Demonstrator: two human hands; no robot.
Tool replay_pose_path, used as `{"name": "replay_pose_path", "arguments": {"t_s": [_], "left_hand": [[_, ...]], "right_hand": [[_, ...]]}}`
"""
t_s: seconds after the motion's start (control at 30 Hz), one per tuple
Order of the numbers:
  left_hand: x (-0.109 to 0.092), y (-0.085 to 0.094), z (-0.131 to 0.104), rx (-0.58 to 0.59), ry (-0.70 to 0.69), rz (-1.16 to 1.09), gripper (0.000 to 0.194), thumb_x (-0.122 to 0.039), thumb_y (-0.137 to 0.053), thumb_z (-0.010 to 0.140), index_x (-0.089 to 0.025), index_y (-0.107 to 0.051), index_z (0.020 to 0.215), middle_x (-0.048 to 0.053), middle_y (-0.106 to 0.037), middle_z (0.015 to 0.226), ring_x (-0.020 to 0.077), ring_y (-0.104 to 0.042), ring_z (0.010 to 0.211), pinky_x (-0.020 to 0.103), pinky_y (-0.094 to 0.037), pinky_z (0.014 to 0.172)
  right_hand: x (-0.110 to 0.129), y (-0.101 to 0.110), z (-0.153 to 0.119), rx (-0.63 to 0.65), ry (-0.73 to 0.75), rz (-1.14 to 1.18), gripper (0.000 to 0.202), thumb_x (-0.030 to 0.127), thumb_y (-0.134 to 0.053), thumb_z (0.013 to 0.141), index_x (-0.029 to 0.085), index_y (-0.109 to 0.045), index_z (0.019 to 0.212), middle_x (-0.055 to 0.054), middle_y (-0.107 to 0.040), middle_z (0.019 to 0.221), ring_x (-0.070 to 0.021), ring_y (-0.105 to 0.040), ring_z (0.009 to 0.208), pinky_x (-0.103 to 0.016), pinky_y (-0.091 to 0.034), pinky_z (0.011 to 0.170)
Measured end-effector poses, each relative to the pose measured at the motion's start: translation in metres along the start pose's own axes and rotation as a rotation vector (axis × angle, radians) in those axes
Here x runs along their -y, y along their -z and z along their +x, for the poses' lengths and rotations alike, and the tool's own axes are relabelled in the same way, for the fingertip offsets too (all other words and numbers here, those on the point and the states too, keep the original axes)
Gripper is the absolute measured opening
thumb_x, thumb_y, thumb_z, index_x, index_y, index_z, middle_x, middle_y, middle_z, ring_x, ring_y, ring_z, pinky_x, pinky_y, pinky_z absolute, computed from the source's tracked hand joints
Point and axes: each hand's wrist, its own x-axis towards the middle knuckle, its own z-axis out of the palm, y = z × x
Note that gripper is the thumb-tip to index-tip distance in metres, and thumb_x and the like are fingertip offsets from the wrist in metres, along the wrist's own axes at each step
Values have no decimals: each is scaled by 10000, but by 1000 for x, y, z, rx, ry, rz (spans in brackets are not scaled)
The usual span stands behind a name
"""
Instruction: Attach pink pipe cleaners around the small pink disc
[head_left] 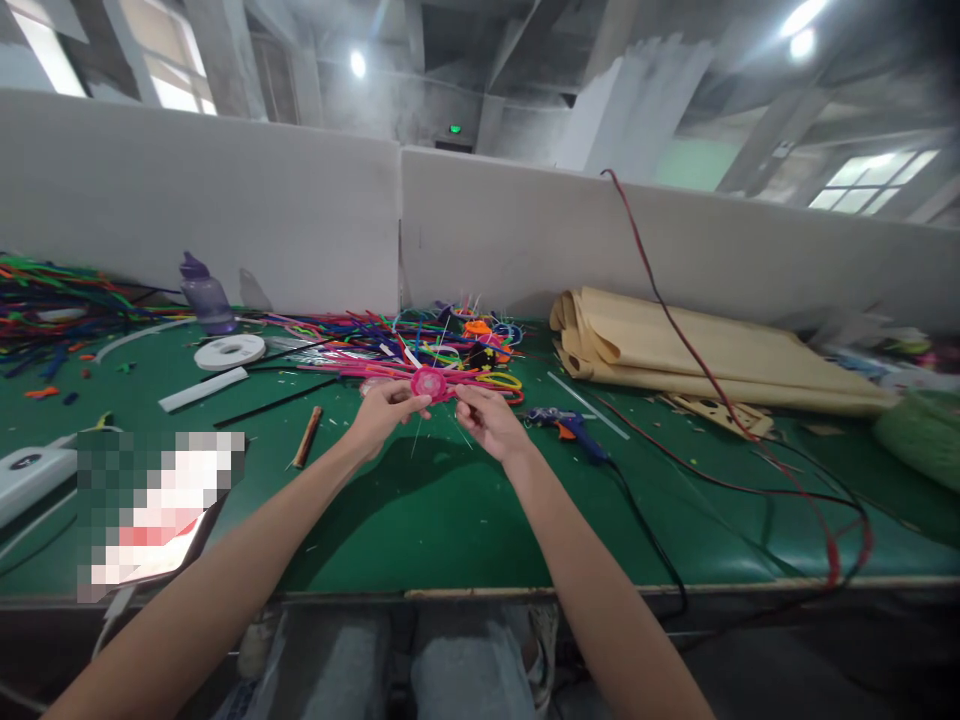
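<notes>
A small round pink flower-like coil, apparently of fuzzy pipe cleaner, is held up over the green table. My left hand pinches it from the left, thumb across its lower edge. On the other side my right hand is closed in a pinch at the coil's right edge; its fingertips hide exactly what part they grip. Thin pale wires or strands stick out above and below the coil. Right behind lie many coloured pipe cleaners, pink ones nearest, and a yellow-and-orange loop like scissor handles.
Right of my hands lies a blue glue gun with its cable. Rolled brown paper lies behind it, a red-black cord hanging across. Leftward are a purple bottle, white reel, brown stick and blurred-out phone.
</notes>
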Motion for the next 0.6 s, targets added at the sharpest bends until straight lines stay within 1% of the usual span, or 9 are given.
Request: {"name": "replay_pose_path", "arguments": {"t_s": [0.1,0.2,0.27,0.33,0.43,0.5,0.6], "left_hand": [[1,0,0,7,-13,7,255,-380,-721,652,-151,-627,709,22,-654,597,93,-505,509,225,-307,481],[-1,2,-1,10,-15,-21,234,-355,-729,643,-153,-634,713,24,-655,596,110,-549,553,224,-325,490],[-3,2,-1,18,-9,-36,227,-351,-733,636,-154,-636,696,23,-651,586,108,-547,543,225,-329,486],[-6,2,-2,37,-5,-37,231,-357,-732,636,-154,-647,705,24,-651,582,96,-518,509,227,-321,476],[-6,2,-2,66,-1,-23,271,-371,-726,645,-152,-672,794,26,-651,587,87,-487,485,226,-300,458],[-4,3,-1,65,-2,-20,292,-379,-725,648,-149,-676,822,29,-648,591,94,-500,502,223,-289,450],[-2,3,0,56,-16,-18,280,-380,-726,650,-147,-675,796,30,-645,590,99,-514,520,216,-283,448]], "right_hand": [[3,4,0,48,-122,77,248,328,-772,596,154,-650,725,25,-571,571,-47,-477,471,-165,-269,365],[5,6,1,124,-164,146,220,236,-767,606,148,-679,788,-5,-629,665,-64,-563,579,-135,-330,380],[6,6,1,148,-172,173,174,191,-748,633,146,-683,789,-14,-642,682,-64,-576,601,-122,-364,394],[5,6,2,146,-192,195,131,162,-733,655,141,-685,775,-19,-647,678,-58,-573,587,-108,-371,386],[4,5,4,120,-207,242,90,126,-714,673,135,-689,758,-21,-648,663,-52,-571,570,-85,-370,364],[4,4,4,106,-198,274,71,108,-695,692,130,-689,759,-18,-646,651,-49,-573,562,-72,-373,358],[3,3,5,96,-200,297,59,83,-658,726,119,-681,767,-14,-641,631,-43,-573,546,-59,-379,360]]}}
